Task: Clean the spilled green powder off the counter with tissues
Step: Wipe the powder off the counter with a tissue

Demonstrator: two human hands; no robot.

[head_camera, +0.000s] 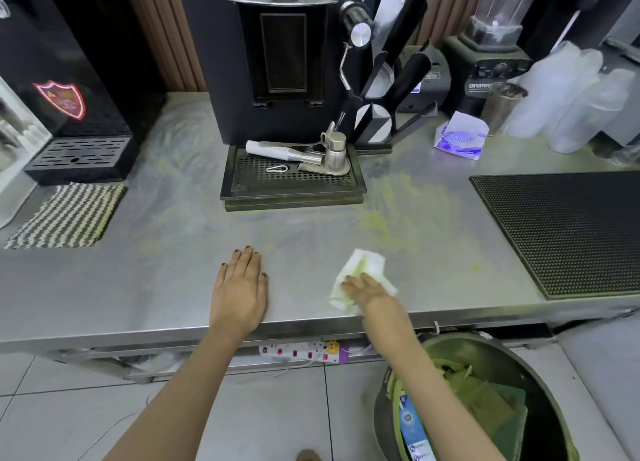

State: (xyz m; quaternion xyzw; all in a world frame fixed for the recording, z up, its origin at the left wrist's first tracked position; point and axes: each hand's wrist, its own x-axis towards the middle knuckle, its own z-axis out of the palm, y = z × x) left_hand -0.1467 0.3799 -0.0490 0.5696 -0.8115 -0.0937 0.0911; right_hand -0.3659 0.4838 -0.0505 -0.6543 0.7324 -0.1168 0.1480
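Stainless-steel surface (pixel 138 287), head view, smeared with faint green streaks.

- Green powder (pixel 377 223): thickest patch right of centre, just in front of the drip tray's right corner, and a small separate spot near the bar mat.
- White crumpled tissue (pixel 369 263): stained green, lying on the surface near its front edge, below the main powder patch.
- Right hand (pixel 363 289): lies over the tissue's lower half, fingers extended and pressing it down; the grip is flat, not curled, though blurred.
- Left hand (pixel 239 289): palm down on bare steel, well apart from the tissue, fingers straight, the grip holding nothing.
- Black coffee machine (pixel 277 62): at the back, centre, with a perforated black drip tray (pixel 294 183) carrying a steel tamper (pixel 334 152).
- Striped woven cloth (pixel 69 214): far left.
- Black ribbed rubber bar mat (pixel 561 232): far right.
- Purple-and-white tissue packet (pixel 462 136): behind the powder, beside stacks of clear plastic cups (pixel 561 93).
- Round bin with green liner (pixel 485 391): on the tiled floor, under the right forearm.
- White power strip (pixel 298 353): under the front edge.
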